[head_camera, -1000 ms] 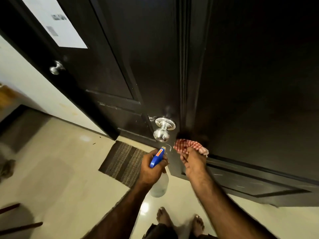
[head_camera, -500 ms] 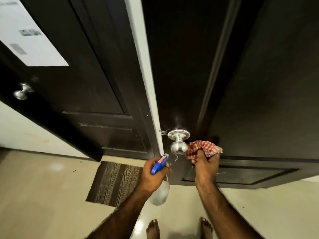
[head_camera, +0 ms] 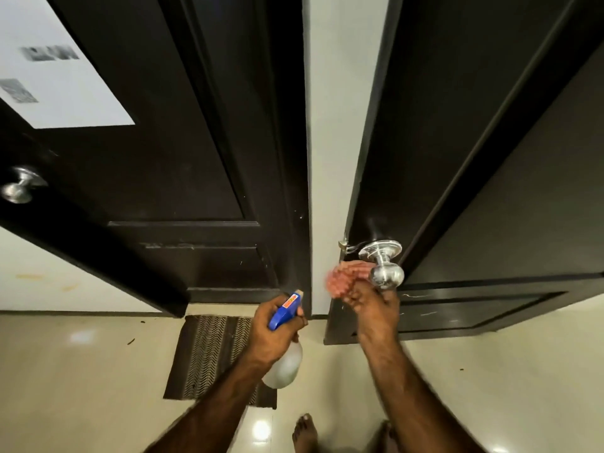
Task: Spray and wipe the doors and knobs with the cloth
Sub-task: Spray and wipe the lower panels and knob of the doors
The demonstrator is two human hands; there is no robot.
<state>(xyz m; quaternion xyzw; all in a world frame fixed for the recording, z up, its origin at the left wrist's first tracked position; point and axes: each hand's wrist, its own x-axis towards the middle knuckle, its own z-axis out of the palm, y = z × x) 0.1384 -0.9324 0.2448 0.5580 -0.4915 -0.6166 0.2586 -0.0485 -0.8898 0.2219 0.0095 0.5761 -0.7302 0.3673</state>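
The right hand [head_camera: 371, 304] bunches the red checked cloth [head_camera: 343, 278] in curled fingers, touching the left side of the steel knob [head_camera: 385, 274] on the open right door [head_camera: 490, 191]; pushing too hard could swing that door away and break contact. The left hand [head_camera: 269, 331] grips the spray bottle [head_camera: 283, 354], whose nozzle points toward the wall, so a stray squeeze would wet the wrong surface.

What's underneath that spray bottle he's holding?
Below the spray bottle, gripped by the left hand, lie the glossy floor and a patterned doormat. The mat's right part is hidden behind the bottle and forearm.
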